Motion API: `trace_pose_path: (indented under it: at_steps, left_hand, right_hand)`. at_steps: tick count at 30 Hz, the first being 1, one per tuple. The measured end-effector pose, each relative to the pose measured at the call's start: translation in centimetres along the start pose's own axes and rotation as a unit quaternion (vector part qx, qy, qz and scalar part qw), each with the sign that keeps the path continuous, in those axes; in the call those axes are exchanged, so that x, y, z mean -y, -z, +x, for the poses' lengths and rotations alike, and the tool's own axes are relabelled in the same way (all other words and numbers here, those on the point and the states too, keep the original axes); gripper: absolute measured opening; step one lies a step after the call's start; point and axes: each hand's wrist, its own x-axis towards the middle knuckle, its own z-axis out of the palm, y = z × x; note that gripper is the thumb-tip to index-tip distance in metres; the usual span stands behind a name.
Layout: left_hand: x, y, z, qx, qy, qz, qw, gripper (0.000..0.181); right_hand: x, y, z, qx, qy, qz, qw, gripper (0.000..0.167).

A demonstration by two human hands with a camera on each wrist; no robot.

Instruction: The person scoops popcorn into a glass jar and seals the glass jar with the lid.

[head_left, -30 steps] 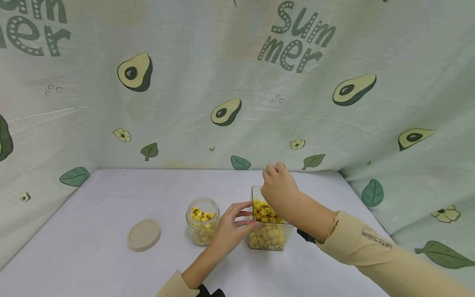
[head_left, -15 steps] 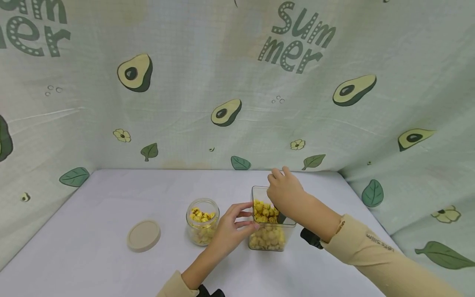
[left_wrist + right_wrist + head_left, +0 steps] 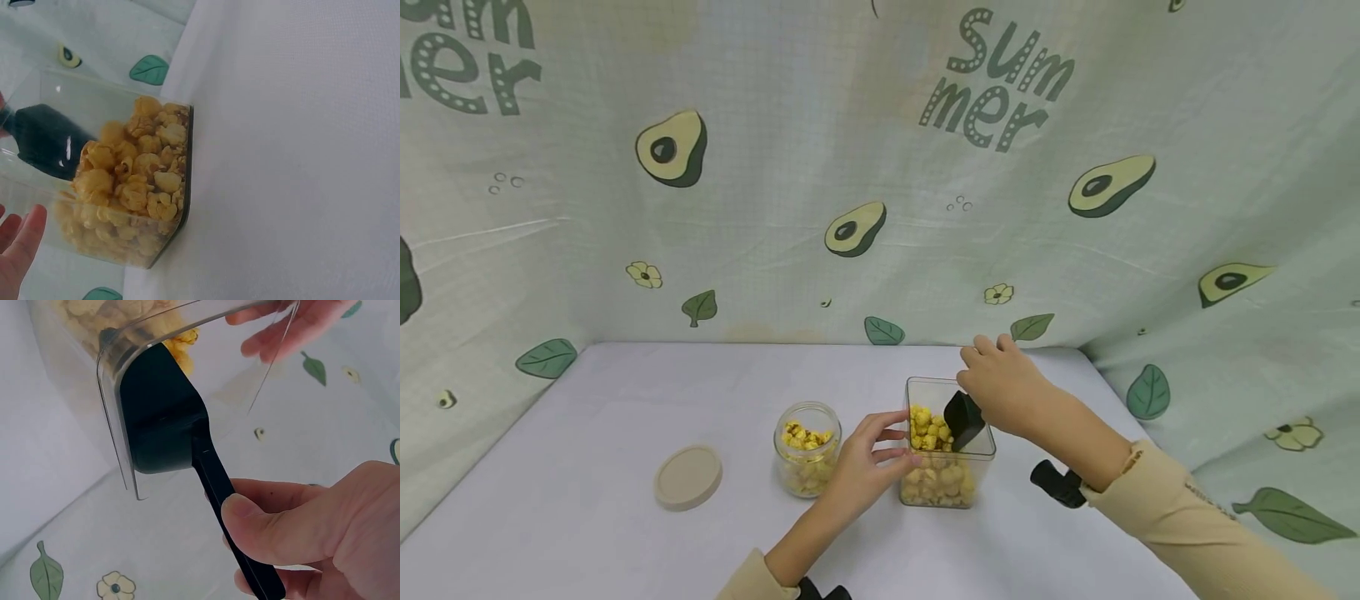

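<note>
In the head view my right hand (image 3: 1011, 387) is over the right side of a clear square container (image 3: 934, 390). It pinches the handle of a black scoop (image 3: 162, 406) between thumb and fingers, as the right wrist view shows. The scoop's bowl is tilted down inside the container, its tip among yellow popcorn (image 3: 131, 181). My left hand (image 3: 857, 471) touches the container's left side and front with fingers and thumb fairly straight. The scoop's handle is mostly hidden behind my right hand in the head view.
Left of my left hand stands a round glass jar (image 3: 808, 406), uncovered, partly filled with popcorn. A round beige lid (image 3: 688, 477) lies farther left on the white table (image 3: 587, 467). A printed cloth (image 3: 760, 183) hangs behind and at the sides.
My right hand has moved right, and the scoop's black bowl has come into sight inside the container. The left hand and container have stayed in place.
</note>
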Motion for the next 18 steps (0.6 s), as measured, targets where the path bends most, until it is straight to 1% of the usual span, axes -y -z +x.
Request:
trace_pose_path:
  at_steps: [5, 8, 13, 18]
  left_hand:
    - [0.1, 0.0, 0.0, 0.0, 0.0, -0.003, 1.0, 0.055]
    - [0.1, 0.0, 0.0, 0.001, -0.001, -0.003, 1.0, 0.055]
    - [0.1, 0.0, 0.0, 0.004, -0.004, -0.004, 1.0, 0.055]
    - [0.1, 0.0, 0.0, 0.002, 0.008, -0.005, 1.0, 0.056]
  right_hand:
    - [1.1, -0.1, 0.4, -0.004, 0.007, -0.046, 0.9989, 0.014]
    - [1.5, -0.2, 0.6, -0.003, 0.016, -0.057, 0.9982, 0.016]
    - [1.1, -0.3, 0.6, 0.004, 0.016, -0.046, 0.9988, 0.014]
    - [0.5, -0.4, 0.4, -0.006, 0.033, -0.008, 0.9994, 0.011]
